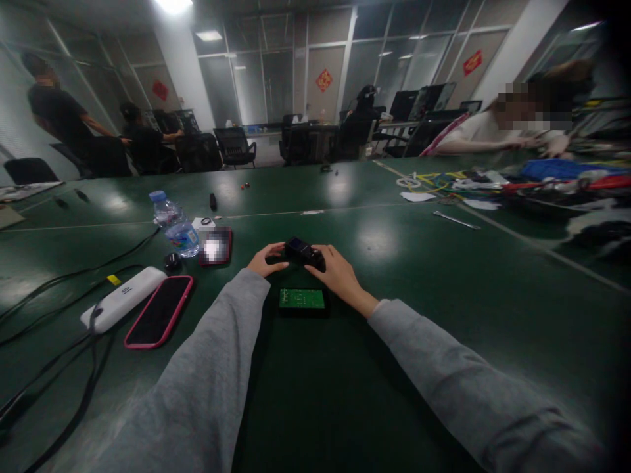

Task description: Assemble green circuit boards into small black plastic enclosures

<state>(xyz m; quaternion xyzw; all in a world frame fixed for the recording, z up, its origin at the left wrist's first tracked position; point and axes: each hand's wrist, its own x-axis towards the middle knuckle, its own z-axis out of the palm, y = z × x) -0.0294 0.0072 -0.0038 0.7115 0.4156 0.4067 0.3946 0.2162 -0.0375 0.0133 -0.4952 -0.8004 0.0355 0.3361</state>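
A small black device (298, 247) with a dark screen on its upper face sits tilted between my two hands. My left hand (266, 260) has its fingertips and thumb at the device's left end. Around the right end curl the fingers and thumb of my right hand (338, 272), which partly hide it. Just nearer to me lies a green circuit board (302, 299), face up in a dark rectangular casing. Whether the device touches the tabletop is hard to see.
On the left are a pink-edged phone (158, 312), a white power bank (125, 299) with black cables, a second phone (215, 246) and a tilted water bottle (175, 226). To the right lie a wrench (456, 220) and heaped cables (453, 184). Another person (493, 131) leans over the table there.
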